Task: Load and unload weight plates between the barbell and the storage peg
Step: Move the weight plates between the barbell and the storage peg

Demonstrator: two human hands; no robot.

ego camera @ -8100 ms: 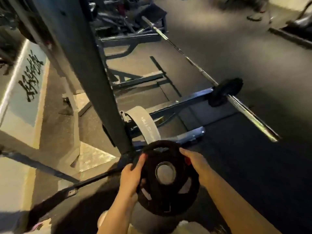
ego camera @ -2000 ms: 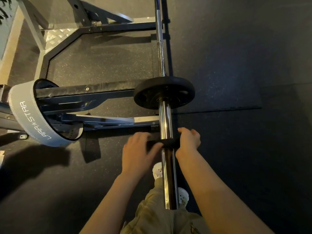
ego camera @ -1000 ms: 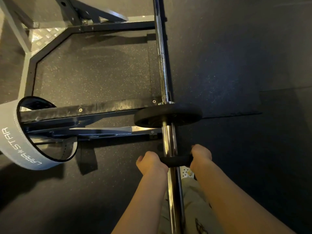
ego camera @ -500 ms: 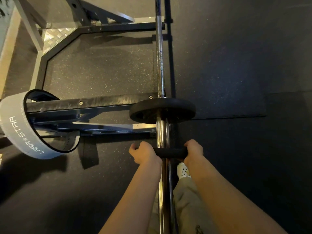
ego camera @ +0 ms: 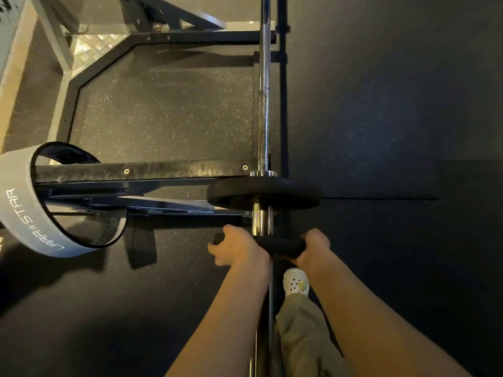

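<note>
The left hand (ego camera: pixel 239 247) and the right hand (ego camera: pixel 313 247) each gripped an opposite edge of a small black weight plate (ego camera: pixel 280 246), fingers curled round its rim. That plate sat on the chrome sleeve of the barbell (ego camera: pixel 263 104), the sleeve passing through its centre hole. Just beyond it on the same sleeve, apart from it with bare chrome showing between, sat a larger black weight plate (ego camera: pixel 264 193), pushed up against the sleeve's collar. The bar ran straight away from the person, lying across the dark arm of a rack (ego camera: pixel 149 172) that reached in from the left. A grey lifting belt (ego camera: pixel 24 210), printed with light letters, was looped round that arm near the left edge of the floor in view. Below the hands, beside the sleeve, a white perforated shoe (ego camera: pixel 296 282) and an olive trouser leg (ego camera: pixel 302 330) stood on the black rubber floor (ego camera: pixel 394 118).
</note>
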